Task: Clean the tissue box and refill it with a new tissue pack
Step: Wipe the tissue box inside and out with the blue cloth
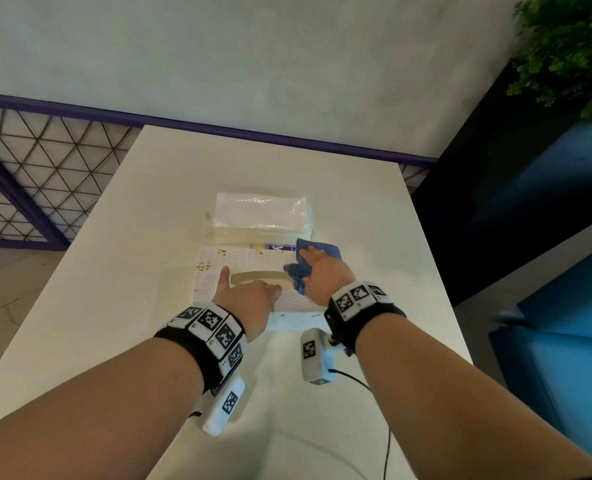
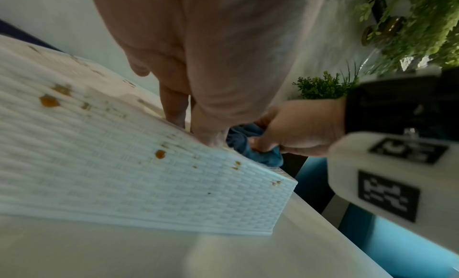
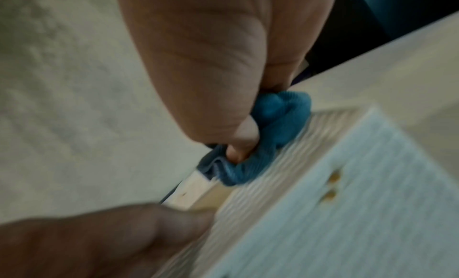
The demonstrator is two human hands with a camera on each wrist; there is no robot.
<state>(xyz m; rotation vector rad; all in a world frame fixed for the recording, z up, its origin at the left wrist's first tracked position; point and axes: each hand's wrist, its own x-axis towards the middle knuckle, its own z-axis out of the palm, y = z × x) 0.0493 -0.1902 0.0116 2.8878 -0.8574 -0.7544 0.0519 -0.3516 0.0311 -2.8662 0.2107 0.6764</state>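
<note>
A white woven-pattern tissue box (image 1: 246, 261) with brown stains lies on the pale table (image 1: 131, 271), its oval opening facing up. My left hand (image 1: 270, 289) rests on the box top with its thumb spread; its fingertips (image 2: 176, 117) press beside the opening. My right hand (image 1: 318, 268) grips a bunched blue cloth (image 1: 322, 249) against the right end of the box top (image 3: 347, 203). The cloth (image 3: 280, 125) is wrapped round by fingers and thumb, and also shows beside the left hand (image 2: 248, 146). A new tissue pack (image 1: 261, 213) in clear plastic lies just behind the box.
A purple rail with black mesh (image 1: 45, 161) runs behind and left of the table. Blue furniture (image 1: 564, 341) stands close on the right, with a green plant (image 1: 571, 46) above. A black cable (image 1: 388, 445) trails over the table's near edge.
</note>
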